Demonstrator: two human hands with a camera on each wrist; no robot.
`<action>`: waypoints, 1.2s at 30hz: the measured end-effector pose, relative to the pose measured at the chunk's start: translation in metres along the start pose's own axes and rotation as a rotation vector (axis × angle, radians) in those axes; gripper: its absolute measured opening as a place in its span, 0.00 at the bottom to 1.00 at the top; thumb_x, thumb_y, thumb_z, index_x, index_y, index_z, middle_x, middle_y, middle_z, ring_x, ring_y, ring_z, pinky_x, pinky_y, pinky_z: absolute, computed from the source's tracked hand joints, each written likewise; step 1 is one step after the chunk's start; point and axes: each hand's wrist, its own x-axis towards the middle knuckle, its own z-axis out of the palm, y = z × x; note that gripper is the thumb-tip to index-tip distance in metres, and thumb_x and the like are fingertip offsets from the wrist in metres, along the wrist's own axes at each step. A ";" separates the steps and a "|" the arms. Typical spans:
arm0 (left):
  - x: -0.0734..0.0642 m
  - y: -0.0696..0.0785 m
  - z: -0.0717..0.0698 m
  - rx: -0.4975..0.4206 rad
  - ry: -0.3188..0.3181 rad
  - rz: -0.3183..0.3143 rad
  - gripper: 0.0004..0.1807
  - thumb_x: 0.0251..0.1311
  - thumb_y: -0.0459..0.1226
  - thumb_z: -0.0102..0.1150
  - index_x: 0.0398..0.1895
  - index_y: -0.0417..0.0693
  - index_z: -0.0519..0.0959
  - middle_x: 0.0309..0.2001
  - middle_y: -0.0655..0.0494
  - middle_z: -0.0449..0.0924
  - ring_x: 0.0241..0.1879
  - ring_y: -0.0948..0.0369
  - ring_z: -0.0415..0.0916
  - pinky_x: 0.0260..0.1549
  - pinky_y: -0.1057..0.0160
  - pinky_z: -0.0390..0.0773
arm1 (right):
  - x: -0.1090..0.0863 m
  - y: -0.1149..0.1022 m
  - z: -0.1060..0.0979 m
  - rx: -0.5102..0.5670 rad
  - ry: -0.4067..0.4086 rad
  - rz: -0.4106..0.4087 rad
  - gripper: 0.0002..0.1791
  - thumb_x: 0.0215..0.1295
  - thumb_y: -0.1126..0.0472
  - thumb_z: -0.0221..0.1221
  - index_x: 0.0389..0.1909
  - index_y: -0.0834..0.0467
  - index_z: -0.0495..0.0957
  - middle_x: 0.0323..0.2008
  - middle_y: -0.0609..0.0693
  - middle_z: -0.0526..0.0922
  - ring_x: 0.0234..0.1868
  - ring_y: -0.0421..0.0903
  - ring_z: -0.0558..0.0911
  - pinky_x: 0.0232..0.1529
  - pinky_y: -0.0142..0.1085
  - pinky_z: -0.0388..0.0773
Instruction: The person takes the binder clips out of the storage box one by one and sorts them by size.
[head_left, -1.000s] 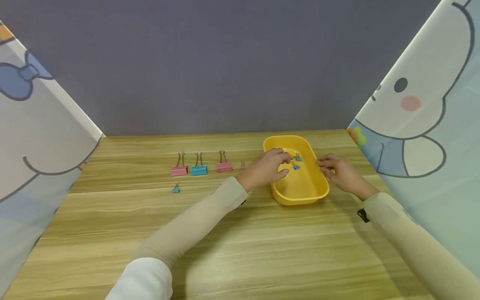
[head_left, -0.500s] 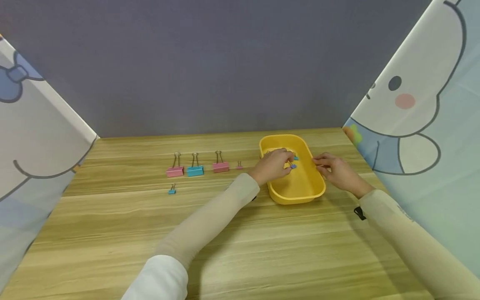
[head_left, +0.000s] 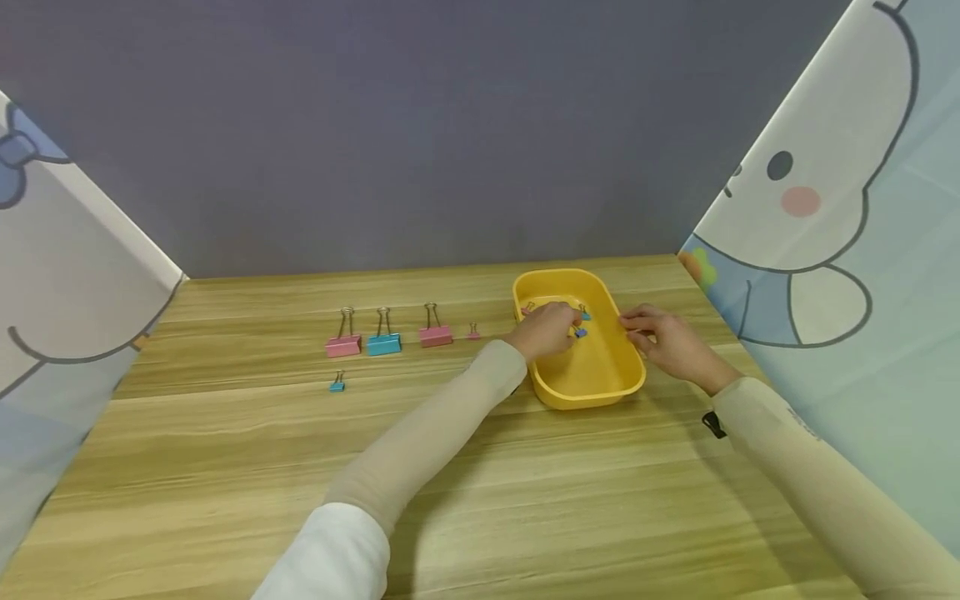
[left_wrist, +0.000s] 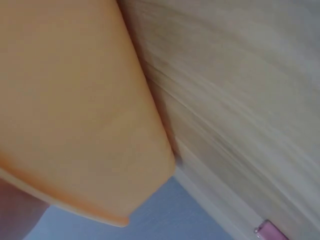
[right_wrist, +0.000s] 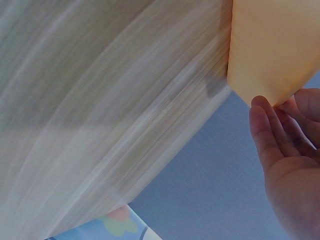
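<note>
A yellow plastic tray [head_left: 588, 402] stands on the right of the wooden table. My left hand [head_left: 550, 329] reaches over its left side, palm down, with the fingertips low inside beside a small blue binder clip [head_left: 581, 332]. Whether they pinch that clip is hidden. A small teal binder clip [head_left: 587, 317] lies just beyond, and a small pink binder clip [head_left: 527, 309] shows behind the hand. On the tray's right side my right hand [head_left: 678, 348] pinches the rim between thumb and fingers; the right wrist view shows these fingers [right_wrist: 267, 135] against the outer wall.
Left of the tray, large binder clips stand in a row: pink [head_left: 343, 346], teal [head_left: 384, 344] and pink [head_left: 436, 336]. A small pink clip [head_left: 473, 336] and a small teal clip [head_left: 337, 387] lie near them. A grey panel [head_left: 435, 142] rises behind the table.
My left hand has lowered into the tray, its fingers drawing in toward the blue clip. My right hand stays at the rim. The whole scene shifts slightly left as the head turns.
</note>
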 end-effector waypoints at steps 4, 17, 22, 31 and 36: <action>0.003 -0.002 -0.001 -0.007 -0.020 -0.004 0.19 0.63 0.34 0.58 0.57 0.43 0.76 0.56 0.54 0.75 0.55 0.60 0.72 0.51 0.69 0.70 | 0.001 -0.001 -0.001 0.007 -0.003 -0.003 0.14 0.60 0.76 0.59 0.48 0.72 0.78 0.46 0.60 0.77 0.43 0.56 0.80 0.39 0.46 0.78; 0.015 0.003 0.005 0.087 -0.112 0.018 0.10 0.64 0.31 0.56 0.46 0.48 0.81 0.48 0.59 0.77 0.44 0.63 0.73 0.38 0.68 0.72 | 0.001 0.000 -0.002 0.006 -0.026 -0.001 0.15 0.60 0.76 0.58 0.49 0.74 0.77 0.46 0.61 0.76 0.44 0.57 0.79 0.39 0.46 0.77; 0.017 0.005 0.007 0.123 -0.129 -0.001 0.12 0.65 0.34 0.55 0.50 0.48 0.80 0.50 0.58 0.76 0.51 0.61 0.72 0.46 0.68 0.72 | 0.002 0.000 -0.001 0.009 -0.022 -0.004 0.15 0.61 0.76 0.58 0.49 0.73 0.77 0.46 0.61 0.77 0.43 0.57 0.79 0.39 0.46 0.77; 0.021 0.004 0.008 0.120 -0.110 0.013 0.09 0.62 0.35 0.60 0.45 0.48 0.80 0.43 0.60 0.78 0.44 0.64 0.75 0.42 0.71 0.72 | 0.003 -0.001 -0.001 0.017 -0.028 0.016 0.15 0.62 0.75 0.58 0.50 0.72 0.77 0.47 0.60 0.77 0.45 0.56 0.79 0.39 0.46 0.77; 0.023 0.004 0.010 0.122 -0.088 0.041 0.03 0.61 0.37 0.61 0.30 0.50 0.78 0.29 0.62 0.75 0.30 0.66 0.72 0.30 0.72 0.71 | 0.003 -0.001 -0.001 0.016 -0.029 0.018 0.15 0.61 0.75 0.58 0.50 0.72 0.77 0.47 0.60 0.77 0.44 0.55 0.79 0.39 0.46 0.77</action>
